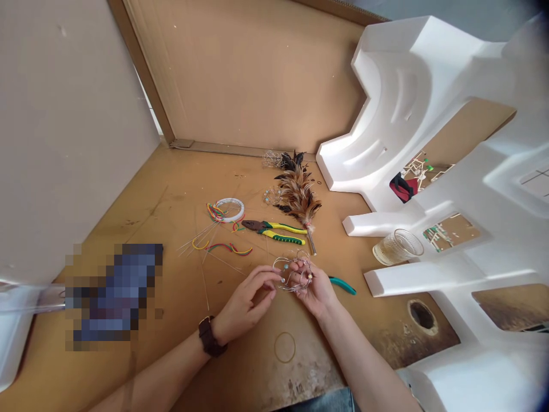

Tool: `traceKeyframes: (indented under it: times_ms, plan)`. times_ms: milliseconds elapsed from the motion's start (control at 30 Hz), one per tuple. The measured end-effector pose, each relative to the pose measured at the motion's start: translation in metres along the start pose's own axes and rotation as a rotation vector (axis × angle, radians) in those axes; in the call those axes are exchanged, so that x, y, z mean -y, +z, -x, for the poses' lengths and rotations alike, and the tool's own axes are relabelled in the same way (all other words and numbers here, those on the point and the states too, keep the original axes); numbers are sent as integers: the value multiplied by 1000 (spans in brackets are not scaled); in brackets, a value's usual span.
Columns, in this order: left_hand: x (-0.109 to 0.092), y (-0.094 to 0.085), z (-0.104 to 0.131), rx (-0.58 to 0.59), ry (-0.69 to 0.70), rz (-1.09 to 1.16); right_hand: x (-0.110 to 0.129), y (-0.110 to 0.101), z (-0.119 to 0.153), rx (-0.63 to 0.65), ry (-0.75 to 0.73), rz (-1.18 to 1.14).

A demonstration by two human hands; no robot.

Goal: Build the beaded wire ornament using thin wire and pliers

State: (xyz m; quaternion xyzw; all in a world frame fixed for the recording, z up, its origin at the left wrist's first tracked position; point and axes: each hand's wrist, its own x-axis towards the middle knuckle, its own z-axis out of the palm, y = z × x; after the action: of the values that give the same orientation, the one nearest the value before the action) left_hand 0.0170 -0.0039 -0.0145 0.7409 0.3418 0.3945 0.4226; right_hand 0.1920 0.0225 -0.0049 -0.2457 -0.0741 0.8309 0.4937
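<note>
My right hand point(316, 290) is closed on a small wire ring point(300, 288), with thin silvery loops and a few beads. A light blue bead point(286, 266) shows on its left part. From the left, the fingertips of my left hand point(249, 303) reach the ring's edge, thumb and forefinger apart; a dark watch sits on that wrist. Just beyond the ring lie combination pliers point(274, 232) with yellow and green handles. A teal tool handle point(344, 285) sticks out beside my right hand, its other end hidden.
Brown feathers point(297, 191) bound to a stick lie behind the pliers. A white ring point(231, 210) and coloured cords point(223, 248) are at left. A glass point(397, 247) stands by white moulded foam point(394, 103). A yellowish hoop point(285, 347) lies in front. One object at left is blurred.
</note>
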Motion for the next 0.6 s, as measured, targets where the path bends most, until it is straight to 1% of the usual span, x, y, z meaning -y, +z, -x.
traceKeyframes:
  times_ms: [133,367,600]
  plan:
    - [1,0,-1,6,-19,7,0,-1,-1,-63,23,-15]
    - [4,0,-1,-6,-85,28,1,-1,-2,-130,57,-22]
    - [7,1,-1,-6,-137,20,0,3,0,-140,24,6]
